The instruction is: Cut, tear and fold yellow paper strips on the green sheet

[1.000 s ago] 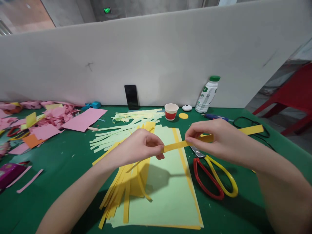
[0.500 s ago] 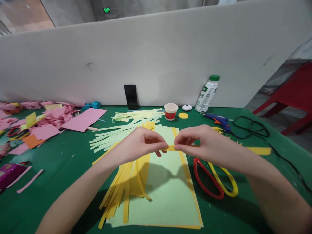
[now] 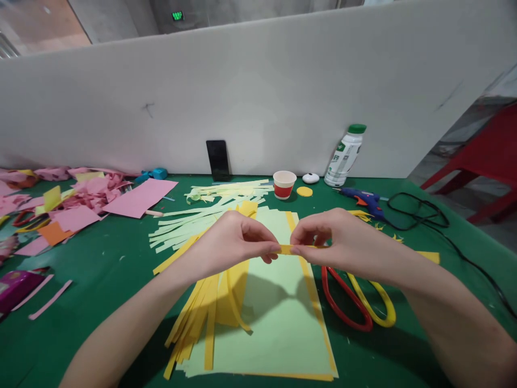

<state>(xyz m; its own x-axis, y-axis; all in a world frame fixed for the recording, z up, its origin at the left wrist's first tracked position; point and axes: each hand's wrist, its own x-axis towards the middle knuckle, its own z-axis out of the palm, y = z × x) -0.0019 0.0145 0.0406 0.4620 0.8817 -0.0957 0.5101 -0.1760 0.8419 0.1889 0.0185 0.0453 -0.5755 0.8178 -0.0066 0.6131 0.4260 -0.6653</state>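
Between my two hands a yellow paper strip (image 3: 286, 249) is held level above the green paper sheets. My left hand (image 3: 246, 240) pinches one end between thumb and fingers. From the other side my right hand (image 3: 323, 234) pinches it too, and its far end sticks out past my right wrist. Below lie pale green paper sheets (image 3: 278, 328) with yellow paper edges showing. A bundle of cut yellow strips (image 3: 197, 312) fans out at the lower left of the sheets. Red-and-yellow-handled scissors (image 3: 348, 310) rest under my right forearm, their blades hidden.
Pale green strips (image 3: 177, 226) lie beyond my left hand. Along the white partition (image 3: 258, 102) stand a phone (image 3: 218, 160), a paper cup (image 3: 284, 186) and a bottle (image 3: 343, 156). A blue glue gun (image 3: 361, 199) with a black cord lies right. Pink paper scraps (image 3: 97, 196) cover the left side.
Both hands stay pinched on the yellow strip and have shifted very slightly. The strip's end beyond my right wrist has moved a little to the left and lower.
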